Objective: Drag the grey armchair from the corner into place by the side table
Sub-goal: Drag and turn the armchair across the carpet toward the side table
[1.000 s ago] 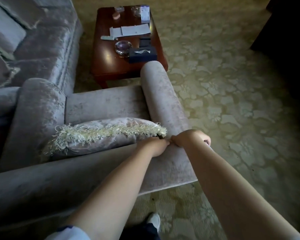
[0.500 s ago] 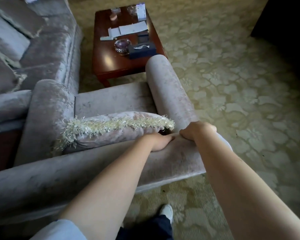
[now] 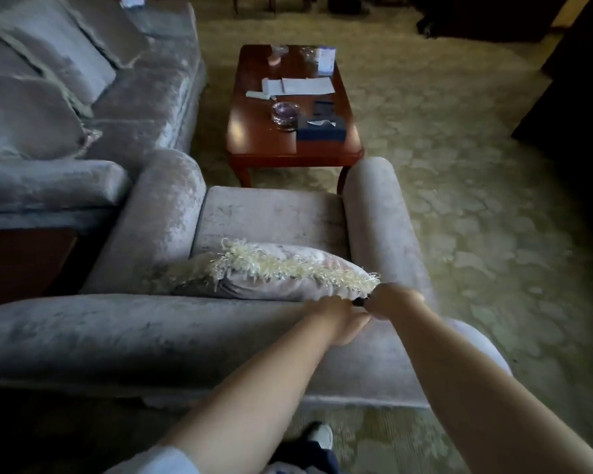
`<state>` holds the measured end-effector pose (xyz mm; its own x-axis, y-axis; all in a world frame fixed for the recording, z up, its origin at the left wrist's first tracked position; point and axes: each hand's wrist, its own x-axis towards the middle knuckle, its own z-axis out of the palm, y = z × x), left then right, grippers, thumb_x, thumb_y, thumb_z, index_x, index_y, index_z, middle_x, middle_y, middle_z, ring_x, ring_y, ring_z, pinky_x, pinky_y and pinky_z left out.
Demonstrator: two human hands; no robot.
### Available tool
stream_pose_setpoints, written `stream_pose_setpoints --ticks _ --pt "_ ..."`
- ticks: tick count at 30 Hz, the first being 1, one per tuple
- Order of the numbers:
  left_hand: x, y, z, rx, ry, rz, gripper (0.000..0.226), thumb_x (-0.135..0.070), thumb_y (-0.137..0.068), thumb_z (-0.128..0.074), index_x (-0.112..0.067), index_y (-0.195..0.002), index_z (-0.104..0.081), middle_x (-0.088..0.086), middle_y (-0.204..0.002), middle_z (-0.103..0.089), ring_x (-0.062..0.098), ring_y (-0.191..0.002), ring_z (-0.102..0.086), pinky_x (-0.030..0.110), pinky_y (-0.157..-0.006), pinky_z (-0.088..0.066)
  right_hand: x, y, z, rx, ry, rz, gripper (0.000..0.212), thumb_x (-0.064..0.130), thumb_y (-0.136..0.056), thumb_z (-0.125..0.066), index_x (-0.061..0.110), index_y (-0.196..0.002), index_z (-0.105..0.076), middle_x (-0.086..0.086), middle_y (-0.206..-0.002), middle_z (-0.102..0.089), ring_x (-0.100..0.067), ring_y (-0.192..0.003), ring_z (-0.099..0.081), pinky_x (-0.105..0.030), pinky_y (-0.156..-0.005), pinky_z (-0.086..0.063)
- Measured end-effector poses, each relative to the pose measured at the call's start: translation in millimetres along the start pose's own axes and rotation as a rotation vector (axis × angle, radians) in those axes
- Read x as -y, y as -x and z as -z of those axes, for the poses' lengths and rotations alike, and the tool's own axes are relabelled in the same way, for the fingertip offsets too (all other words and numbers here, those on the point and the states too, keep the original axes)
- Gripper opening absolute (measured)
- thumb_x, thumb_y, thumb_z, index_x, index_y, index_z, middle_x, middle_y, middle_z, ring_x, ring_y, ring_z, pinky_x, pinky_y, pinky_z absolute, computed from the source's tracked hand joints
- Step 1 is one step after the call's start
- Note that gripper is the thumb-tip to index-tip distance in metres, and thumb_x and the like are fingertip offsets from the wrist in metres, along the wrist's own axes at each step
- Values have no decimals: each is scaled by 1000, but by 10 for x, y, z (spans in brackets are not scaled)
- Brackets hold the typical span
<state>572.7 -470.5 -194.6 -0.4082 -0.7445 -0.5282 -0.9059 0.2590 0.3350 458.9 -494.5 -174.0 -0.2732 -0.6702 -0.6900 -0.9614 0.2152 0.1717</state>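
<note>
1 shoe (image 3: 319, 436) stands on the patterned carpet (image 3: 459, 234) just behind the grey armchair (image 3: 117, 336), seen from behind its backrest. Both bare forearms reach to the backrest's top edge near its right corner. The left hand (image 3: 339, 319) curls over the edge and grips it. The right hand (image 3: 396, 301), touching the left, is fisted on the upholstery there. A fringed cushion (image 3: 271, 271) leans inside the backrest, its tip just beside the 2 hands. The armchair's left armrest sits just beside the arm of a grey sofa (image 3: 100, 97), with a dark wooden unit (image 3: 21, 261) below that arm. Directly in front of the seat, near the 2 armrest ends, stands a low red-brown worktop (image 3: 264, 148). It carries papers (image 3: 305, 86), a glass bowl (image 3: 286, 114) and a dark box (image 3: 320, 130).
</note>
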Motion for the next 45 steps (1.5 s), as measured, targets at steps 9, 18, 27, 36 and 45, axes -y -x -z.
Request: stream_pose_setpoints --ticks 9,18,27,36,45 --pt "1823 985 235 -316 59 367 81 -71 -81 -22 -17 -139 -41 11 -146 -37 34 -135 -26 52 -108 -21 2243 560 130 -26 -206 494 36 19 -96 -44 3 -128 -50 -15 -134 -51 -31 -124 -47 -34 -97 -38" --pt "3856 2178 365 -510 182 846 82 -59 -89 -30 -1 -146 -16 17 -155 -14 33 -143 -3 49 -114 1 4263 1260 -194 -131 -119 890 25 16 -94 -48 1 -106 -63 -22 -99 -65 -32 -88 -65 -33 -72 -52" --pt "4408 2280 471 -498 580 1245 47 -45 -93 -30 -11 -110 -57 11 -109 -57 28 -92 -55 38 -68 -44 5430 1131 -165 364 -446 924 39 39 -99 -35 20 -124 -58 -5 -132 -55 -15 -115 -50 -32 -103 -34" --pt "4540 2215 410 -504 504 1287 36 -39 -92 -38 -16 -66 -46 2 -65 -46 19 -55 -44 29 -43 -28 5839 990 -176 485 -279 1024 31 44 -94 -46 22 -88 -66 6 -88 -66 -13 -87 -60 -27 -75 -42" --pt "4260 2414 255 -516 321 1167 26 -25 -93 -39 -12 -91 -62 -1 -66 -48 15 -56 -46 28 -47 -33 5548 1178 -353 258 -139 1029 49 61 -87 -30 26 -102 -60 -3 -117 -59 -23 -101 -52 -41 -96 -36"
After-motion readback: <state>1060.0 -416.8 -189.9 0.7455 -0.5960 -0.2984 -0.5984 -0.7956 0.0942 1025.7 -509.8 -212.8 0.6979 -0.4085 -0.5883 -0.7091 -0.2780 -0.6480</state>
